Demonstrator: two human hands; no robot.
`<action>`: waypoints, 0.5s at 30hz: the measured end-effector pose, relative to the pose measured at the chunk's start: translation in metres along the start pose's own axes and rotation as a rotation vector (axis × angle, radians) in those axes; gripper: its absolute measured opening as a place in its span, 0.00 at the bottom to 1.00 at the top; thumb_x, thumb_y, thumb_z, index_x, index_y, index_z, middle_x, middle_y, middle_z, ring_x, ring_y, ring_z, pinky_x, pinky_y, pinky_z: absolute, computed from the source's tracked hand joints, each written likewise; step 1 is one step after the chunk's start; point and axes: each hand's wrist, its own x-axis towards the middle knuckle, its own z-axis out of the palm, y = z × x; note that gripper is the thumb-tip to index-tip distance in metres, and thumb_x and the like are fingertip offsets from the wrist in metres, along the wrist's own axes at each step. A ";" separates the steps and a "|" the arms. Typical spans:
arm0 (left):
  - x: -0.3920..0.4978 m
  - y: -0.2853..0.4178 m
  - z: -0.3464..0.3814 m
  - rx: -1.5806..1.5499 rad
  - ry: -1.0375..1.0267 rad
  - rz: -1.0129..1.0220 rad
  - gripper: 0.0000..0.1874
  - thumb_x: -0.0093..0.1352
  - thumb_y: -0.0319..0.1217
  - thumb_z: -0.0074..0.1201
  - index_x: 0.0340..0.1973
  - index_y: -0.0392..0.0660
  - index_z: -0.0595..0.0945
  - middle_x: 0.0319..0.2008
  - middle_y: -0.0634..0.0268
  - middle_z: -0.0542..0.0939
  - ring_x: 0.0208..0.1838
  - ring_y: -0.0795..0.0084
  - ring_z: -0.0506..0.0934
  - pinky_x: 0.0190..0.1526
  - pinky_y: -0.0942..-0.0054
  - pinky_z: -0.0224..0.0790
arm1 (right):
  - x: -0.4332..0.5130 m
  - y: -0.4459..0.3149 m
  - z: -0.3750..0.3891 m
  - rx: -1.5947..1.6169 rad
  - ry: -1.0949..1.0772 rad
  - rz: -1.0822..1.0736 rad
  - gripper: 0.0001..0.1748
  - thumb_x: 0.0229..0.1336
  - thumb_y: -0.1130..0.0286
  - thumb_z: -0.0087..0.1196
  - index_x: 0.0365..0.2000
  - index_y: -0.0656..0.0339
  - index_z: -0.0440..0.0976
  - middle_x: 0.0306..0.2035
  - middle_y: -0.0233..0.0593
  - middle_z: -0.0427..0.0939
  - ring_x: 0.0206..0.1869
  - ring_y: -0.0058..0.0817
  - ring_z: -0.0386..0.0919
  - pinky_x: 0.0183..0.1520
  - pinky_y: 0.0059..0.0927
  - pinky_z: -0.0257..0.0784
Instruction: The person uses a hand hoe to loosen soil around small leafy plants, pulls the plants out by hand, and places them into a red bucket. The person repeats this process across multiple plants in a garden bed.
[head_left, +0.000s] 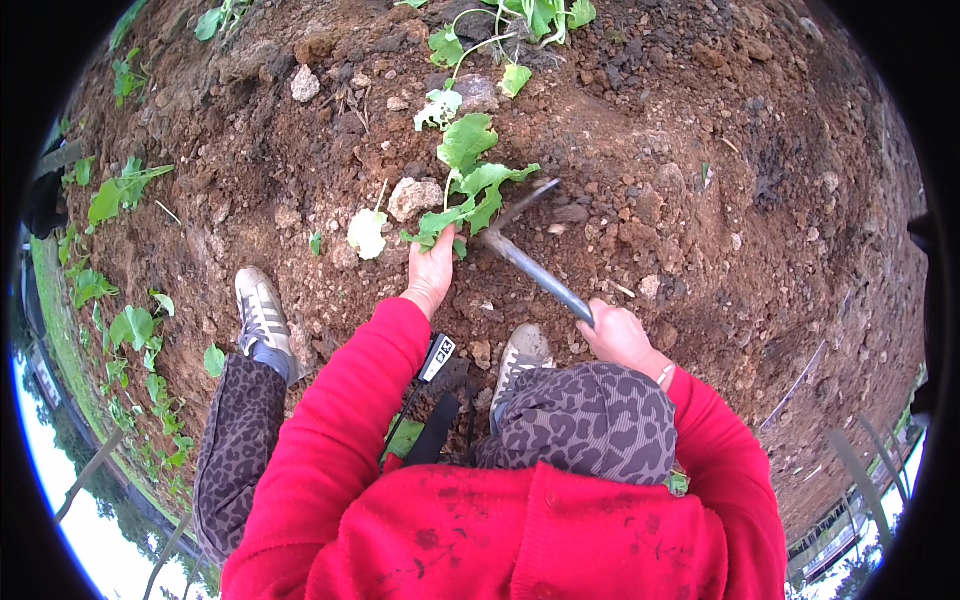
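Note:
My left hand (433, 268) grips the base of a leafy green seedling (480, 187) whose broad leaves spread above my fingers; the fingertips are partly hidden by the leaves. In my right hand (619, 334) is the shaft of a small hand hoe (546, 279). Its narrow metal head lies just right of the seedling, slightly blurred, close to the brown soil. A pale stone (415, 199) sits left of the plant, with a pale yellow leaf (367, 233) below it.
More leafy plants (536, 19) with bare roots lie at the top. A row of green plants (135, 327) runs along the left. Stones and clods cover the sloping soil. My shoes (262, 311) stand on either side of my left forearm. Wooden sticks rise at the lower right edge.

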 end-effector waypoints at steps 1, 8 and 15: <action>0.000 0.001 0.000 0.009 0.012 -0.003 0.24 0.72 0.52 0.43 0.45 0.44 0.79 0.35 0.68 0.83 0.35 0.78 0.76 0.35 0.77 0.65 | 0.007 -0.006 -0.001 -0.021 0.011 -0.011 0.12 0.61 0.65 0.50 0.34 0.66 0.68 0.27 0.55 0.78 0.32 0.53 0.78 0.39 0.49 0.73; -0.003 0.003 0.005 -0.062 0.079 -0.050 0.25 0.72 0.53 0.41 0.45 0.45 0.78 0.31 0.68 0.83 0.32 0.78 0.74 0.35 0.77 0.64 | 0.041 -0.034 -0.005 -0.166 0.017 0.020 0.07 0.58 0.75 0.46 0.36 0.68 0.66 0.28 0.57 0.79 0.35 0.52 0.81 0.38 0.50 0.75; -0.001 0.002 0.003 -0.048 0.081 -0.092 0.22 0.70 0.53 0.45 0.40 0.49 0.80 0.31 0.72 0.82 0.30 0.80 0.71 0.34 0.77 0.60 | 0.037 -0.034 -0.020 -0.157 -0.045 -0.036 0.08 0.59 0.73 0.46 0.37 0.68 0.68 0.29 0.53 0.80 0.33 0.49 0.81 0.39 0.47 0.75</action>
